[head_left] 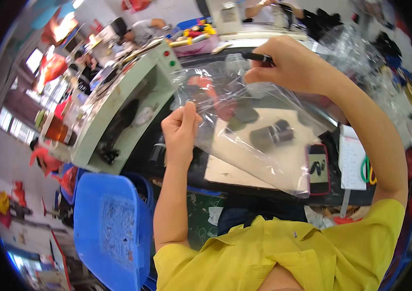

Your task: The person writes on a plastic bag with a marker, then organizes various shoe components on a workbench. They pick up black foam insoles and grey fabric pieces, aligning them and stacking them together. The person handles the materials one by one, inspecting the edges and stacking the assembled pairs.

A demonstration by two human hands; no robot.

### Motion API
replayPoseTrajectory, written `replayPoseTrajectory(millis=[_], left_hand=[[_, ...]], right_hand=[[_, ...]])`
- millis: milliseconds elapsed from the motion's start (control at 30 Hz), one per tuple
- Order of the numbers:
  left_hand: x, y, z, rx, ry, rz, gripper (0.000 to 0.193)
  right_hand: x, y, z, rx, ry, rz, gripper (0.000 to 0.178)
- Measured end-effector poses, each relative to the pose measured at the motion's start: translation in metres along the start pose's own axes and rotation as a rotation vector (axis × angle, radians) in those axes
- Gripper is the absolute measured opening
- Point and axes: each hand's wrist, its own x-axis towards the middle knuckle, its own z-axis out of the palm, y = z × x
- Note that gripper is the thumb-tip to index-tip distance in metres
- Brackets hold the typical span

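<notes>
A clear plastic bag (237, 150) is stretched slantwise over the worktable. My left hand (180, 128) is closed in a pinch on its left edge. Beyond the bag's upper part, my right hand (286, 65) is closed, with a short black pen-like object (258, 57) sticking out between thumb and fingers. Whether those fingers also grip the bag, I cannot tell. Through the film show a pale board (230, 169) and several dark pieces (274, 135) on it, too blurred to name.
A phone in a pink case (318, 169), a notepad (354, 160) and green-and-yellow-handled scissors (365, 169) lie at the right. A pale green metal housing (113, 109) stands left, above a blue plastic tub (113, 228). Crumpled clear bags (361, 63) heap at the far right. Other people work beyond.
</notes>
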Motion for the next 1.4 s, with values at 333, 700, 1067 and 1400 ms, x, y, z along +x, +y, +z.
replayPoseTrajectory(millis=[333, 700, 1067, 1400], left_hand=[[0.017, 0.081, -0.023, 1.309, -0.015, 0.812, 0.066], [0.015, 0.041, -0.042, 0.679, -0.162, 0.610, 0.014], [0.082, -0.076, -0.090, 0.787, -0.087, 0.323, 0.020], [0.168, -0.180, -0.049, 0.807, 0.086, 0.270, 0.023]], right_hand=[[0.049, -0.060, 0.044, 0.204, -0.110, -0.118, 0.010], [0.049, -0.029, 0.070, 0.067, 0.143, -0.335, 0.017], [-0.015, 0.119, 0.144, -0.169, -0.408, 0.002, 0.068], [-0.050, 0.167, 0.193, -0.336, -0.435, 0.186, 0.067]])
